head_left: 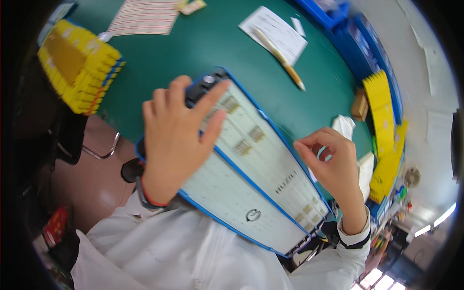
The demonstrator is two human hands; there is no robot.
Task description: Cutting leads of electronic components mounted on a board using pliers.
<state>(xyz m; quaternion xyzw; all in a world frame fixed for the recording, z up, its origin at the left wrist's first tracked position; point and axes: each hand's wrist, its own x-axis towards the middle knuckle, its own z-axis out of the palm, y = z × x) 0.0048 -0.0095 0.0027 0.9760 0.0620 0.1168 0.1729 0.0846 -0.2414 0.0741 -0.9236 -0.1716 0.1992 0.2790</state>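
A long flat panel [271, 153] with a blue frame and pale, glossy faces lies slanted across my lap and the table's near edge. A blue bar splits it lengthwise, and dark marks and small beige patches show on its faces. My left hand [173, 130] rests over its upper left end, fingers spread, the index fingertip beside the black corner piece [205, 86]. Beyond the panel's right long edge, my right hand [333, 157] is raised with thumb and index finger pinched together. Whatever is between those fingertips, if anything, is too small to make out.
On the green table [159, 63] lie a white paper slip [270, 26] with a pen-like yellow tool [285, 65] and a red-lined sheet [145, 17]. Stacked yellow pieces [79, 63] stand at left. Yellow strips [379, 108], blue bins [360, 48] and a small brown box [360, 105] line the right.
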